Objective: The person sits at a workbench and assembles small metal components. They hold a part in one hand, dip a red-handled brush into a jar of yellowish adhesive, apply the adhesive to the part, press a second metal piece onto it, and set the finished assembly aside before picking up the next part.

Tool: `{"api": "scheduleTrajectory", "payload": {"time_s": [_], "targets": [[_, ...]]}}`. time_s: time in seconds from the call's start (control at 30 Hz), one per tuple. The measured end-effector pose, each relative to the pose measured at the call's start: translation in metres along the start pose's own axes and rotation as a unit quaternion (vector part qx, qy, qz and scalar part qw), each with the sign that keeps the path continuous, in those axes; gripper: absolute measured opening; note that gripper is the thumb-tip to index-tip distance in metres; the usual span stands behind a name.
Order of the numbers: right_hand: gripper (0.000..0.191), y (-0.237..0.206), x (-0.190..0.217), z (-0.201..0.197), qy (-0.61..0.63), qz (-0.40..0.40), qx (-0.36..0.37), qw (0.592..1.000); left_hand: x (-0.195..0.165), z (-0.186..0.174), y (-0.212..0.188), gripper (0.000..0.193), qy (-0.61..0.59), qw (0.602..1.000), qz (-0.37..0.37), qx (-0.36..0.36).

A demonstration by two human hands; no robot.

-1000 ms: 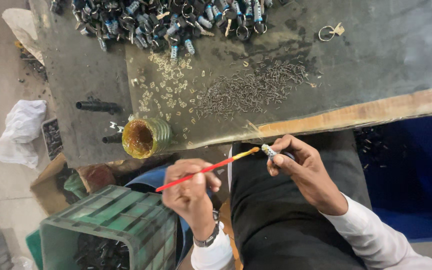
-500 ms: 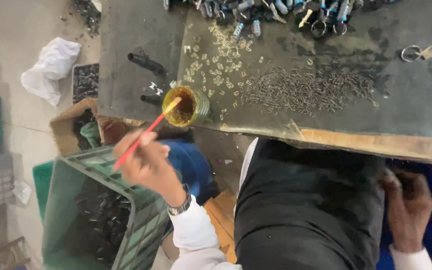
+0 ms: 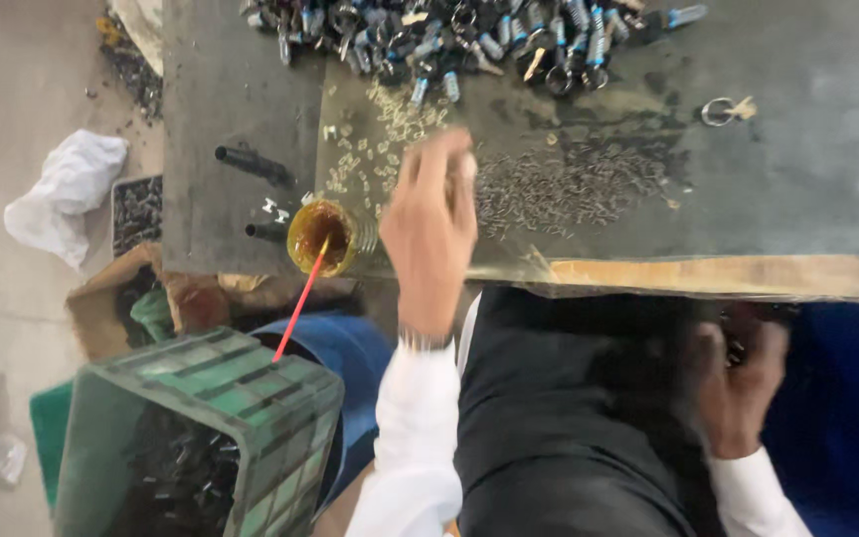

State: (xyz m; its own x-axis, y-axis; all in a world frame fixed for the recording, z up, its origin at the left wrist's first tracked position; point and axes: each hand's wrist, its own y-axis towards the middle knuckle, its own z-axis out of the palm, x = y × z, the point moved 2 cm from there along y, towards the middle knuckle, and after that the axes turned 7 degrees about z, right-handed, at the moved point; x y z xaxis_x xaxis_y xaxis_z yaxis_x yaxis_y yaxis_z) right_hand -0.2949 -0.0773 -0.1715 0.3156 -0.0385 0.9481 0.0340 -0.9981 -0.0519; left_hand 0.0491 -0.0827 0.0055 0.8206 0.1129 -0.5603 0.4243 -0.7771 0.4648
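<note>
My left hand (image 3: 429,234) reaches out over the grey worktable (image 3: 807,189), its blurred fingertips above a scatter of small pale metal pieces (image 3: 380,129) and beside a heap of thin dark pins (image 3: 569,184). Whether the fingers grip anything is unclear. A red-handled brush (image 3: 300,303) stands free in a small jar of amber liquid (image 3: 322,237) at the table's near left corner. My right hand (image 3: 743,383) hangs low beside my lap, below the wooden table edge (image 3: 728,276), curled and blurred.
A pile of blue-and-silver metal fittings (image 3: 469,35) lies along the far edge, with a single ring-shaped part (image 3: 723,109) to the right. A green plastic crate (image 3: 191,438) of dark parts stands at lower left. A white rag (image 3: 67,194) lies on the floor.
My left hand has let go of the brush, which now rests in the jar, and moved up over the small pieces. My right hand has dropped from the brush tip to my lap.
</note>
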Motion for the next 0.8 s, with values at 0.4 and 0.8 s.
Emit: {"api": "scheduleTrajectory", "payload": {"time_s": [0.4, 0.8], "targets": [[0.033, -0.038, 0.092, 0.010, 0.120, 0.051, 0.176, 0.976, 0.024, 0.030, 0.069, 0.010, 0.171, 0.985, -0.017, 0.004], [0.030, -0.013, 0.138, 0.047, 0.173, -0.047, 0.304, 0.936, -0.086, -0.027, -0.047, 0.034, -0.235, 0.952, -0.015, 0.195]]}}
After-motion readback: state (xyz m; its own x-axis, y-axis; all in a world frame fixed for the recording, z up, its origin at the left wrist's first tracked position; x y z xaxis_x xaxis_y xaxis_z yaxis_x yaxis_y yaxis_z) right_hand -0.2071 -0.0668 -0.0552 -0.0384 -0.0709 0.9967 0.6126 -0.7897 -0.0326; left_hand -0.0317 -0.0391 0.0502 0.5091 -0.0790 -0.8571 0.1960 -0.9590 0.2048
